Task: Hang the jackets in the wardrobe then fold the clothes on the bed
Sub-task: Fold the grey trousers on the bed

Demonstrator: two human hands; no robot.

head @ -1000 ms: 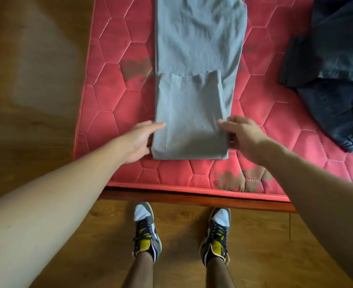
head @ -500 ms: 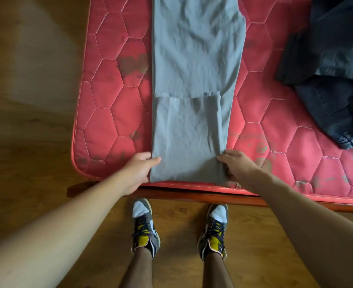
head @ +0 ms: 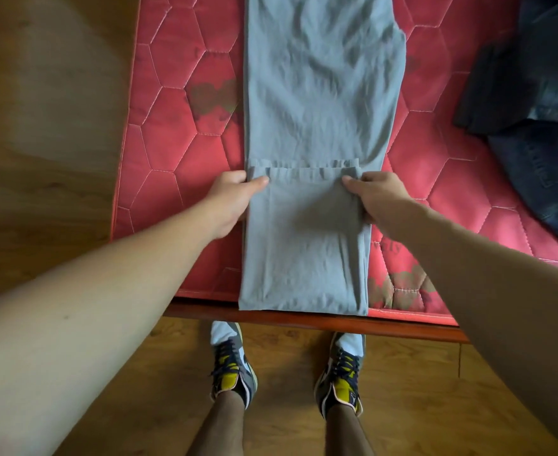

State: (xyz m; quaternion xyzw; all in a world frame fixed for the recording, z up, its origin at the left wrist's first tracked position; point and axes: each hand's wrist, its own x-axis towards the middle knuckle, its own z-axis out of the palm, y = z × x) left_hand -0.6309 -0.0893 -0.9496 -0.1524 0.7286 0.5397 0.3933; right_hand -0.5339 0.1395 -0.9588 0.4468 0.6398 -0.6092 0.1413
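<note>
**Red mattress [head: 179, 192], grey trousers [head: 307, 241] part-folded, both hands at the hem**

Quilted in hexagon stitching and stained in a few places, the mattress lies on a reddish wooden bed frame [head: 303, 319]. A wooden floor [head: 419, 390] shows below it and to the left. The grey trousers lie lengthwise down the middle of the mattress, from the top of the view to the near edge, where their fold sits right at the mattress edge above the frame. Their lower part is doubled back on top of the rest, so the hems run across the cloth about midway up the view.

The left hand [head: 231, 200] is at the left edge of the doubled layer, just below the hem. Its thumb lies on top of the cloth and its fingers curl at the edge, pinching it. The right hand [head: 381, 199] does the same at the right edge, thumb tip on top and fingers curled against the side of the layers. Both forearms reach in from the lower corners.

A heap of dark clothes [head: 534, 93] lies at the far right of the mattress, well apart from the trousers and partly cut off by the view. Two feet in grey and yellow shoes [head: 234, 366] stand on the floor, toes close to the frame
</note>
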